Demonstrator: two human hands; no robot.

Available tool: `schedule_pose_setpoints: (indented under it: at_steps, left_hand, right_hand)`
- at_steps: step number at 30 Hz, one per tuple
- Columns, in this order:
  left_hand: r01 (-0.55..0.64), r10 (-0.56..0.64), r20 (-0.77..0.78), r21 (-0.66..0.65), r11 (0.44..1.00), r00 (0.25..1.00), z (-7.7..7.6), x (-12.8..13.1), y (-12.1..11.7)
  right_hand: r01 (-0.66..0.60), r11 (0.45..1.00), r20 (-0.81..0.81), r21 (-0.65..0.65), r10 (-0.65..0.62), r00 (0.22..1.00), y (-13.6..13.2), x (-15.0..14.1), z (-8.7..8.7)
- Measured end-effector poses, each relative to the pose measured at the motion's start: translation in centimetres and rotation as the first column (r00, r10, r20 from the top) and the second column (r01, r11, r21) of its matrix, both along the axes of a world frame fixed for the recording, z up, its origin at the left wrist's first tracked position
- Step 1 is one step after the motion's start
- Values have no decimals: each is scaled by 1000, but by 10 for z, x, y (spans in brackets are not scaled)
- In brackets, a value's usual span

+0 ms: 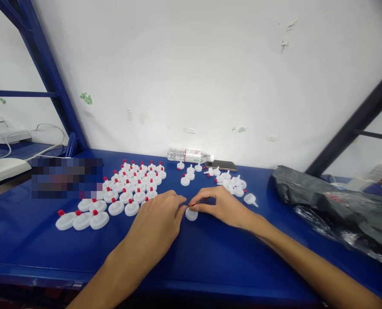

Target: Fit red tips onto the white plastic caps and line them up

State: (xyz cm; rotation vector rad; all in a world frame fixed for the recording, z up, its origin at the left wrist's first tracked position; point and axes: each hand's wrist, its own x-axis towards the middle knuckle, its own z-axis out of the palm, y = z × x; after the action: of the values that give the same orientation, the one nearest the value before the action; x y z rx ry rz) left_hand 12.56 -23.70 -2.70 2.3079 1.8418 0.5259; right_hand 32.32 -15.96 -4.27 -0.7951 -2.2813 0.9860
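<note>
A white funnel-shaped cap (191, 215) stands spout up on the blue table in front of me. The thumb and fingers of my right hand (223, 206) pinch at the top of its spout, covering the tip. From the other side, my left hand (163, 210) is closed with thumb and forefinger against the same spout. Whether a red tip is between the fingers is hidden. To the left, several white caps with red tips (99, 219) stand upright in rows. Behind my right hand lies a loose pile of white funnel caps (231, 183), with a few small red tips among them.
A plastic water bottle (191, 155) lies by the wall beside a dark phone (221, 165). Grey plastic bags (332, 206) cover the right side. A blurred patch (66, 178) hides something at left. A white device (5, 171) and cables are beyond the blue frame (53, 81).
</note>
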Motion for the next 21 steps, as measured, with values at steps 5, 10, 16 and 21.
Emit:
schedule_pose_setpoints:
  at_steps: [5, 10, 16, 21]
  left_hand:
    - [58, -59, 111, 14, 998, 992, 3, 7, -3]
    - [39, -38, 79, -14, 999, 996, 5, 9, -6]
    - [56, -51, 73, -67, 996, 996, 3, 9, -7]
    - [68, -64, 70, -64, 996, 995, 4, 9, -8]
  right_hand:
    - [-20, 998, 6, -52, 20, 1000, 1, 0, -4]
    - [-71, 988, 7, -135, 73, 997, -2, -2, -6]
    - [-110, 979, 21, -170, 115, 993, -3, -1, -6]
    - [-205, 955, 68, -213, 223, 972, 0, 7, 4]
